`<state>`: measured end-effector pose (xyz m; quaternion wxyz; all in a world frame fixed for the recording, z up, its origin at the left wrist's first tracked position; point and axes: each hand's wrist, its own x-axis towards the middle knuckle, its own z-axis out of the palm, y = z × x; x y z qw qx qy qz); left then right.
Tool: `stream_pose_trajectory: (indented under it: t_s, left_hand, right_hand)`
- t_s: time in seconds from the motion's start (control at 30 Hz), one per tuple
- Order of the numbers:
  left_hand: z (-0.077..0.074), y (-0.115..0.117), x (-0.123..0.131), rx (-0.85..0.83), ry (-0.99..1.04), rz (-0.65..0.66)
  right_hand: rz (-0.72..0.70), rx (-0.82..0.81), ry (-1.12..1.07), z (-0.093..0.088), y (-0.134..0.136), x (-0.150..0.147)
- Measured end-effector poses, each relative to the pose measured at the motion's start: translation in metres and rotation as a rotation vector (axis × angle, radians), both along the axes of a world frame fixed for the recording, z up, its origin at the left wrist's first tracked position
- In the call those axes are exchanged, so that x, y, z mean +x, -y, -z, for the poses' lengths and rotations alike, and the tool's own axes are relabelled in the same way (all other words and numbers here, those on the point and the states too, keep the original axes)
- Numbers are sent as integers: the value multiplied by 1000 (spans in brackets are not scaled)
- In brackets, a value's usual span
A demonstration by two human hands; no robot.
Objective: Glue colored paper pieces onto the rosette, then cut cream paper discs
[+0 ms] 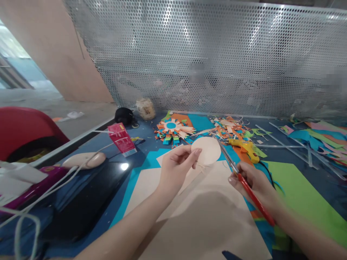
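A round cream paper disc [208, 150] is pinched by its left edge between the thumb and fingers of my left hand [179, 162]. My right hand [251, 180] grips a pair of scissors [251, 195] with red handles, its metal blades pointing up and left beside the disc's right edge. Whether the blades touch the paper I cannot tell. Below both hands lie large cream paper sheets [200, 224] on top of blue paper. Beyond the disc sits a layered paper flower [171, 126] with a blue centre and cream, orange and blue fringes.
Paper scraps [230, 128] are heaped behind my hands, near a yellow glue gun [248, 148]. Green paper [303, 198] and clear glue sticks [309, 155] lie right. Leftward are a pink box [121, 139], a mouse [85, 160], a dark flat device [86, 198] and white cables. Perforated metal [217, 47] stands behind.
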<state>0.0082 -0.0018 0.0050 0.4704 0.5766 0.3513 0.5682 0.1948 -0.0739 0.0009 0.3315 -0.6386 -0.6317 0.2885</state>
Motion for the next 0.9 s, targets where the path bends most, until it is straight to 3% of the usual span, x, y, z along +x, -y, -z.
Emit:
stream_pose_trajectory:
  t_s: [0.3, 0.9]
  left_hand:
    - [4, -6, 1, 3, 240, -13]
    - [2, -4, 1, 24, 160, -42]
  right_hand:
    - [12, 23, 53, 2, 0, 0]
    - [9, 22, 71, 1, -1, 0]
